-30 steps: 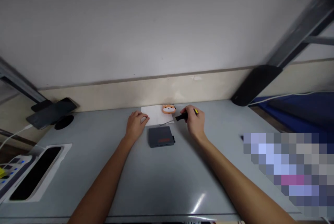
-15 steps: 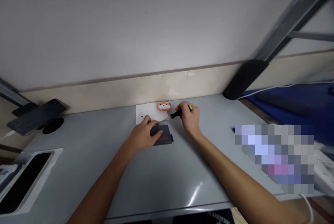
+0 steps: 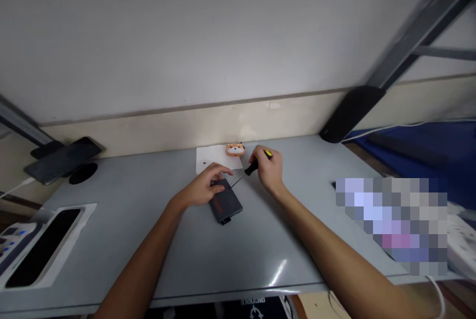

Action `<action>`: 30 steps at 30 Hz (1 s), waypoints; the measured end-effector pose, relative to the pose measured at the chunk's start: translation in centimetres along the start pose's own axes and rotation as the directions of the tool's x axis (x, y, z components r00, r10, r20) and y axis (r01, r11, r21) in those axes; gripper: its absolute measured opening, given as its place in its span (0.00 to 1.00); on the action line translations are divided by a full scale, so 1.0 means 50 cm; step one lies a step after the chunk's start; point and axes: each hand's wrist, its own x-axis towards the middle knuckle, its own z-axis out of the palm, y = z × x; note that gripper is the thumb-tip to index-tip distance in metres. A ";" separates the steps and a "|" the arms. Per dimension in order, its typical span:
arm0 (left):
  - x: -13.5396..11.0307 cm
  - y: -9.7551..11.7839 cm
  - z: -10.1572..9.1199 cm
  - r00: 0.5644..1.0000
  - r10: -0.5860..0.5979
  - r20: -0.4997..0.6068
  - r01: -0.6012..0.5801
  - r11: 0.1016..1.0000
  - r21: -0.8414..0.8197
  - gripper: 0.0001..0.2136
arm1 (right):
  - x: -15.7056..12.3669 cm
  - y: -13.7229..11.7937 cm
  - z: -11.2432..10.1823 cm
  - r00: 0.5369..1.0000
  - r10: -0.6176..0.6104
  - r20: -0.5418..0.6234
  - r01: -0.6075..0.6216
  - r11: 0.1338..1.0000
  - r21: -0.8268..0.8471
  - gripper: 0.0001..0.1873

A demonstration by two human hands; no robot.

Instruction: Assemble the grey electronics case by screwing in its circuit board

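A small dark grey box [image 3: 226,205] with a red label lies turned at an angle on the grey table [image 3: 193,254]. My left hand [image 3: 206,186] rests on its far left corner, fingers curled over it. My right hand [image 3: 268,170] grips a screwdriver [image 3: 255,165] with a black handle and yellow end; its thin shaft points down-left toward the box's far edge. Behind them lies a white sheet of paper [image 3: 213,158] with a tiny dark speck on it, and a small orange animal-face figure [image 3: 235,149] sits at its back edge.
A phone [image 3: 63,160] leans on a black stand at the far left. A white tray with a black device [image 3: 39,247] and a power strip sit at the near left. A black foot of a metal frame [image 3: 351,113] stands at the back right. A blurred patch covers the right side.
My left hand moved from the paper onto the grey box and turned the box to an angle. My right hand tilted the screwdriver down toward the box.
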 end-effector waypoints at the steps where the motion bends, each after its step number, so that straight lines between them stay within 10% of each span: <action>1: 0.002 -0.005 -0.001 1.000 -0.008 -0.009 0.007 0.999 -0.035 0.22 | 0.000 -0.002 -0.001 1.000 -0.012 0.003 0.012 1.000 -0.003 0.15; 15: 0.015 -0.025 0.004 0.994 -0.039 -0.106 0.032 0.998 -0.060 0.16 | -0.022 -0.022 0.002 0.936 -0.191 0.294 0.254 0.947 -0.195 0.13; 30: 0.017 -0.017 0.012 0.990 0.010 -0.138 -0.015 0.999 -0.036 0.13 | -0.028 -0.032 0.002 0.945 -0.221 0.241 0.279 0.929 -0.244 0.16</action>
